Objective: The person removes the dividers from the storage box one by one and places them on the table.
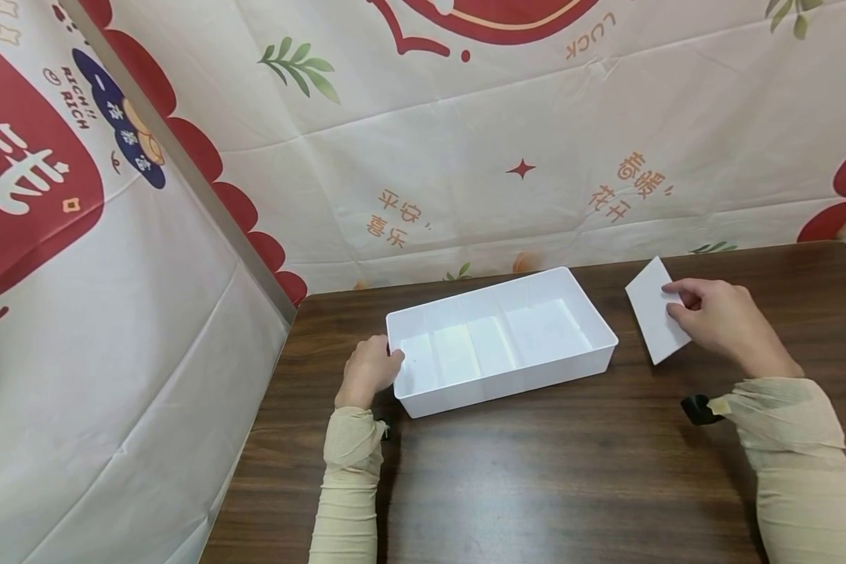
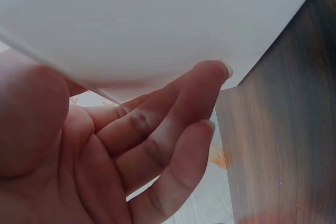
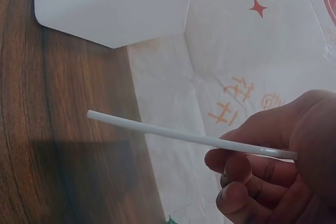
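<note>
A white rectangular plastic box (image 1: pixel 504 384) with an open top sits on the table, ridges crossing its floor. At its left end my left hand (image 1: pixel 370 370) grips the rim, thumb over the edge; in the left wrist view the fingers (image 2: pixel 181 95) press the outside of the wall. My right hand (image 1: pixel 726 317) pinches a thin white panel (image 1: pixel 656 313) by its right side, just right of the box. Edge-on in the right wrist view, the panel (image 3: pixel 173 133) hangs above the table, apart from the box (image 3: pixel 113 9).
Dark wood-grain table (image 1: pixel 550 478) lies under everything. Behind it hangs a printed white cloth (image 1: pixel 430 172), close to the table's back edge. Another printed cloth (image 1: pixel 148 352) borders the left side. A small black device (image 1: pixel 701 410) sits at the right wrist.
</note>
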`<state>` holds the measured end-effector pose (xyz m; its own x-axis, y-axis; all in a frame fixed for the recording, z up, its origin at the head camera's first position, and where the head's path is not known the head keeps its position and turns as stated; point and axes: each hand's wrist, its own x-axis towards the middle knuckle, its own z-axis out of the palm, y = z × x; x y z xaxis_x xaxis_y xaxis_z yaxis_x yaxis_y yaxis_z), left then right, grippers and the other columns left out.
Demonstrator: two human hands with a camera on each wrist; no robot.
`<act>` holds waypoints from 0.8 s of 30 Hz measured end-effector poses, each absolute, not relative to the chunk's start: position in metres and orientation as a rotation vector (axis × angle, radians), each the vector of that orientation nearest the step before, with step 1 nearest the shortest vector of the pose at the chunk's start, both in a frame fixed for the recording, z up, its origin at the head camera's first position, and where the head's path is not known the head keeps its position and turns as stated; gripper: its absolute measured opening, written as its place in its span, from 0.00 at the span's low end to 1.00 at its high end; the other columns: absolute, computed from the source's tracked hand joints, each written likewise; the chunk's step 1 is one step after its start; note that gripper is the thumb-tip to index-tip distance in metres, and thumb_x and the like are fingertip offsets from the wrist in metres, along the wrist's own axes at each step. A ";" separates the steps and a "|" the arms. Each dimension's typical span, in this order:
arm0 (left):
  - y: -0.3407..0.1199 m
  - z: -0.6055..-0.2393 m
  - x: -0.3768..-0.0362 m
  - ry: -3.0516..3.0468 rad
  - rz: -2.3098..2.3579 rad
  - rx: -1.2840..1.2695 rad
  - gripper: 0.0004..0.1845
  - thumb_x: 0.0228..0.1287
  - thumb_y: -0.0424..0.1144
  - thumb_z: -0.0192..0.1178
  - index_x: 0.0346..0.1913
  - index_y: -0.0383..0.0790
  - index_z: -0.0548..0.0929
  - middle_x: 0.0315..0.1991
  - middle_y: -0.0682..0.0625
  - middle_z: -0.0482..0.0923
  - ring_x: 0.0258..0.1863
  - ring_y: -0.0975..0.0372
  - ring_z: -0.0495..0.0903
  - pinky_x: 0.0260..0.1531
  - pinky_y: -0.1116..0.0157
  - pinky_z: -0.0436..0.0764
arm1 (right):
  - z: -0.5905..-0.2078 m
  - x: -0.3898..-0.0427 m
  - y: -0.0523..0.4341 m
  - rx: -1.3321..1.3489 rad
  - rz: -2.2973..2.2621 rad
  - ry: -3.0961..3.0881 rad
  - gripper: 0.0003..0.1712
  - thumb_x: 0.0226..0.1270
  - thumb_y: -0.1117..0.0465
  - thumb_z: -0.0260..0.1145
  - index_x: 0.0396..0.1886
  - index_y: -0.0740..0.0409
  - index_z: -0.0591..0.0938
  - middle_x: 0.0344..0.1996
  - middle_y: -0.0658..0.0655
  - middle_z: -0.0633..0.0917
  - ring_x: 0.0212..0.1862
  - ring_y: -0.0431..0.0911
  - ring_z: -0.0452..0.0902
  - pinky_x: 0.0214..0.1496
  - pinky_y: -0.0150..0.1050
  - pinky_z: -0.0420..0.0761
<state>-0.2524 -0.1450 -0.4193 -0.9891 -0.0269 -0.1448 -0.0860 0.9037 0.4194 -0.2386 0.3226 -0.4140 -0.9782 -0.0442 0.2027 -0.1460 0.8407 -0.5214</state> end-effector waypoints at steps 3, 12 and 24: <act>-0.145 -0.419 -0.253 2.936 0.656 -0.087 0.16 0.70 0.43 0.52 0.48 0.34 0.83 0.39 0.43 0.83 0.35 0.54 0.79 0.36 0.54 0.78 | -0.415 -0.239 0.323 0.149 0.819 -2.839 0.19 0.64 0.67 0.63 0.52 0.74 0.79 0.31 0.66 0.80 0.34 0.57 0.70 0.28 0.40 0.69; -0.144 -0.421 -0.252 2.929 0.679 -0.091 0.17 0.70 0.42 0.52 0.49 0.33 0.82 0.39 0.42 0.83 0.34 0.54 0.78 0.35 0.55 0.78 | -0.417 -0.241 0.325 0.145 0.800 -2.858 0.19 0.64 0.68 0.62 0.52 0.75 0.79 0.31 0.66 0.80 0.34 0.57 0.70 0.29 0.41 0.68; -0.144 -0.419 -0.252 2.923 0.686 -0.091 0.17 0.71 0.42 0.52 0.50 0.32 0.82 0.40 0.41 0.83 0.34 0.54 0.79 0.36 0.55 0.78 | -0.421 -0.243 0.325 0.168 0.792 -2.881 0.18 0.64 0.69 0.62 0.51 0.75 0.79 0.30 0.66 0.79 0.33 0.57 0.70 0.28 0.41 0.67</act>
<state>-0.2519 -0.1439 -0.4192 -0.9887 -0.0273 -0.1473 -0.0900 0.8943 0.4383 -0.2430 0.3255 -0.4212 -0.9827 -0.0682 0.1720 -0.1465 0.8546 -0.4983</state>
